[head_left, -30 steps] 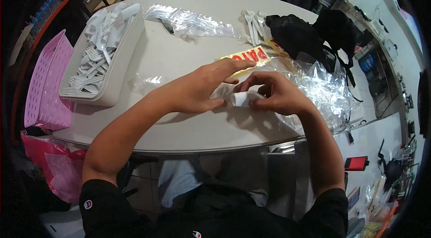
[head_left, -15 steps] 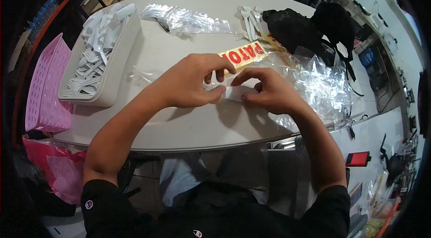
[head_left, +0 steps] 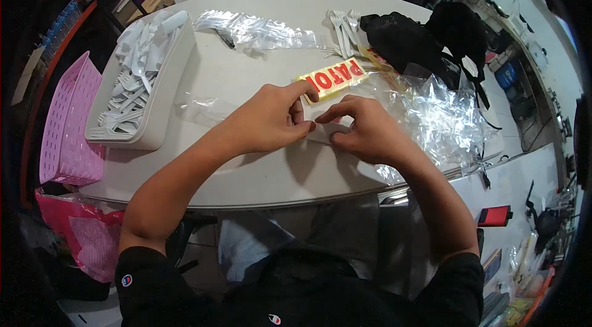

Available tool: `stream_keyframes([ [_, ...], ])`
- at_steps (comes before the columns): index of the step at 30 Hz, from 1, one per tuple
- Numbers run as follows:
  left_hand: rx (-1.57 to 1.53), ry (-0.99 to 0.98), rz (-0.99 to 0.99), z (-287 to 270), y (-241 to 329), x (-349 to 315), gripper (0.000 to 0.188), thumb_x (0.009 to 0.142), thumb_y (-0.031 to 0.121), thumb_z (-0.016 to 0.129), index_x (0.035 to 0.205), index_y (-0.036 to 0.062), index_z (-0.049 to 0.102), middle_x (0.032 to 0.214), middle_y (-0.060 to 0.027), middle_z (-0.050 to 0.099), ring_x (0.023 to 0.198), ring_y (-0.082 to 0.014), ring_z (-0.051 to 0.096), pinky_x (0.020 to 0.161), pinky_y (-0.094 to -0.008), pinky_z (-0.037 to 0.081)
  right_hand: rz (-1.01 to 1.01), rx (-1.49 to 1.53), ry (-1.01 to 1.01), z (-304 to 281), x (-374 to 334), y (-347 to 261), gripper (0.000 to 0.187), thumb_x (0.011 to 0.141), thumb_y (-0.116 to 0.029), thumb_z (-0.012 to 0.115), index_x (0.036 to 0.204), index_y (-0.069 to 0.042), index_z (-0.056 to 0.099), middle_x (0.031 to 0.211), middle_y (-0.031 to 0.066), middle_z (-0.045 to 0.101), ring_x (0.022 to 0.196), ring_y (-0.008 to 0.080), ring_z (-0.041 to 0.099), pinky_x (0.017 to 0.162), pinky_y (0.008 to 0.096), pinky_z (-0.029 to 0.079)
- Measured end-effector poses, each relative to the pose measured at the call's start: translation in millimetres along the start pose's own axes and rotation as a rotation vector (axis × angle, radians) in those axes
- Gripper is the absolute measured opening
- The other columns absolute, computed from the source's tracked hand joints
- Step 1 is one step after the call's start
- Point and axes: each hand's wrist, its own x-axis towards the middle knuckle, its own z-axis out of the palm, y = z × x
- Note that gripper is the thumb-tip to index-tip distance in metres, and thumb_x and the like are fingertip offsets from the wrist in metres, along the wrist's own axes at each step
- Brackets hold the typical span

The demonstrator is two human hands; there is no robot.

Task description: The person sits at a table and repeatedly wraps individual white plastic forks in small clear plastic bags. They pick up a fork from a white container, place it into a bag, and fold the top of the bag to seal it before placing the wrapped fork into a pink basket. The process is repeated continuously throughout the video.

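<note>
Over the near middle of the table, my two hands face each other around a small white strip that looks like folded paper. My left hand has its fingers curled, with the thumb tip at the strip's left end. Thumb and forefinger of my right hand close on the strip's right end. Part of the strip is hidden by the fingers. Just beyond the hands lies a yellow packet with red lettering. Clear plastic wrapping spreads to the right of my right hand.
At left stands a white bin of plastic cutlery and white paper, beside a pink basket. Clear plastic sleeves and a dark pen lie at the back. Loose white forks are near a black cloth item.
The fingertips of both hands have drawn closer together, and less of the white strip shows between them. The view has shifted slightly.
</note>
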Motion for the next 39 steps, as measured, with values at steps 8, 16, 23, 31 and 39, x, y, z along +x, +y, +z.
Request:
stream_keyframes([
  [8,-0.064,-0.001,0.029,-1.6,-3.2,0.4,0.028,0.082,0.005,0.066,0.108,0.0033,0.057,0.070,-0.0049,0.060,0.062,-0.0105,0.056,0.062,-0.0265,0.047,-0.023,-0.073,0.012,0.8,-0.2,1.3,0.033,0.069,-0.009,0.063,0.101,-0.002,0.072,0.098,0.0241,0.068,0.094,0.0349,0.066,0.088,0.0382,0.050],
  [16,0.265,0.170,0.343,12.9,1.0,-4.4,0.027,0.080,0.002,0.064,0.106,0.0032,0.059,0.084,-0.0103,0.063,0.077,-0.0230,0.061,0.075,-0.0352,0.046,0.074,0.032,-0.006,-2.0,1.2,-4.2,0.041,0.070,-0.009,0.061,0.109,0.000,0.068,0.095,0.0236,0.068,0.090,0.0342,0.067,0.085,0.0381,0.052],
  [23,0.472,0.376,0.506,12.8,0.9,-2.0,0.026,0.077,0.007,0.071,0.102,0.0068,0.062,0.088,-0.0092,0.063,0.085,-0.0255,0.061,0.078,-0.0373,0.043,0.230,0.419,0.012,5.4,3.8,1.7,0.041,0.076,-0.010,0.061,0.115,0.003,0.062,0.093,0.0170,0.069,0.066,0.0198,0.068,0.063,0.0325,0.054],
  [31,0.333,0.462,0.355,0.9,4.1,-1.6,0.023,0.074,0.010,0.076,0.092,0.0041,0.063,0.085,-0.0080,0.064,0.077,-0.0219,0.062,0.070,-0.0330,0.046,0.181,0.593,0.151,17.0,2.0,7.5,0.033,0.083,-0.010,0.063,0.112,0.006,0.059,0.095,0.0129,0.065,0.065,0.0152,0.065,0.055,0.0286,0.053],
  [39,0.282,0.429,0.256,11.5,-9.8,0.8,0.012,0.079,0.010,0.071,0.084,0.0017,0.064,0.077,-0.0088,0.065,0.073,-0.0220,0.063,0.066,-0.0333,0.047,0.199,0.852,0.175,24.8,2.4,6.7,0.036,0.084,-0.005,0.061,0.116,0.009,0.052,0.108,0.0157,0.057,0.075,0.0178,0.066,0.057,0.0284,0.059],
])
